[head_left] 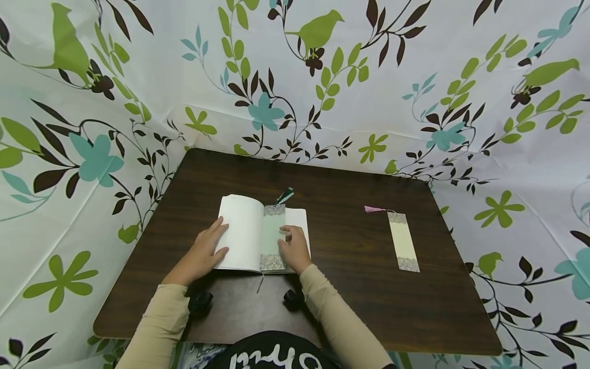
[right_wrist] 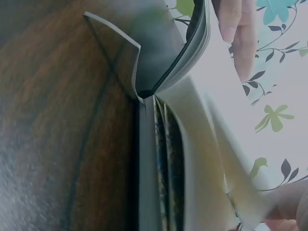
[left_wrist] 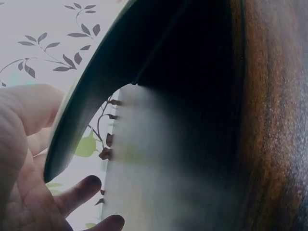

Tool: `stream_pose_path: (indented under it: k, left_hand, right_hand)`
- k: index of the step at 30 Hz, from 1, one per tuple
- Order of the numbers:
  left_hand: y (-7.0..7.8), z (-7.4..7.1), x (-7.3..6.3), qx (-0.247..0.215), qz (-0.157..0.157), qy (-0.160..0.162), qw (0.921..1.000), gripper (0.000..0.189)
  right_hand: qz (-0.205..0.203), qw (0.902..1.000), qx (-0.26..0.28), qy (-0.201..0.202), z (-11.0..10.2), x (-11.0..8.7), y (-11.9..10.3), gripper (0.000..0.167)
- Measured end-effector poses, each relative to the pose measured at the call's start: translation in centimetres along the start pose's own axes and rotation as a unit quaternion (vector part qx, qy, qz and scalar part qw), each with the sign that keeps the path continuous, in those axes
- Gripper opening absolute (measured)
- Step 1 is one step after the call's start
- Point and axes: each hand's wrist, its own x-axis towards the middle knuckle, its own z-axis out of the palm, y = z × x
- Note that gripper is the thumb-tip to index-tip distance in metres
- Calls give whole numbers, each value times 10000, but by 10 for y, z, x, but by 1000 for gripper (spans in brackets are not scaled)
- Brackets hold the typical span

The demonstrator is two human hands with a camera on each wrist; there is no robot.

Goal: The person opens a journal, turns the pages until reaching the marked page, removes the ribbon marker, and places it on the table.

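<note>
An open book (head_left: 240, 233) with blank white pages lies on the table. My left hand (head_left: 200, 254) grips its left edge, thumb on the page; in the left wrist view other fingers (left_wrist: 82, 192) reach beneath the dark cover (left_wrist: 91, 101). Along the book's middle lies a pale green bookmark (head_left: 273, 233) with grey speckled ends and a dark green tassel (head_left: 285, 196) beyond the top. At the bookmark's right edge rests my right hand (head_left: 295, 248), fingers bent, with thumb and index fingertip apart. In the right wrist view its fingertips are partly cut off beside raised pages (right_wrist: 192, 159).
Another bookmark (head_left: 403, 242), pale yellow with speckled ends and a pink tassel (head_left: 374, 209), lies on the right part of the dark wooden table (head_left: 350, 287). A thin ribbon (head_left: 260, 283) hangs from the book's near edge. Patterned cloth (head_left: 295, 77) surrounds the table's far side.
</note>
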Motion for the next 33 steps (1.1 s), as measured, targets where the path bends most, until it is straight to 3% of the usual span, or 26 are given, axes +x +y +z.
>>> stream_pose_path:
  k: [4, 11, 17, 23, 33]
  left_hand:
    - [0, 0, -1, -25, 21, -18, 10000, 58]
    - [-2, 1, -2, -36, 89, -10, 10000, 56]
    - [-3, 2, -2, -11, 51, -39, 10000, 55]
    - [-1, 0, -1, 3, -8, -96, 10000, 55]
    - [0, -1, 0, -29, -54, -133, 9999, 55]
  right_hand:
    - [75, 9997, 233, -72, 1, 4, 6, 33]
    - [153, 9991, 73, -394, 1, 8, 12, 36]
    - [270, 9982, 327, -414, -11, 9, 20, 30]
    - [508, 9977, 438, -70, -44, 12, 40, 31]
    - [1094, 9930, 80, 428, -127, 6, 92, 35]
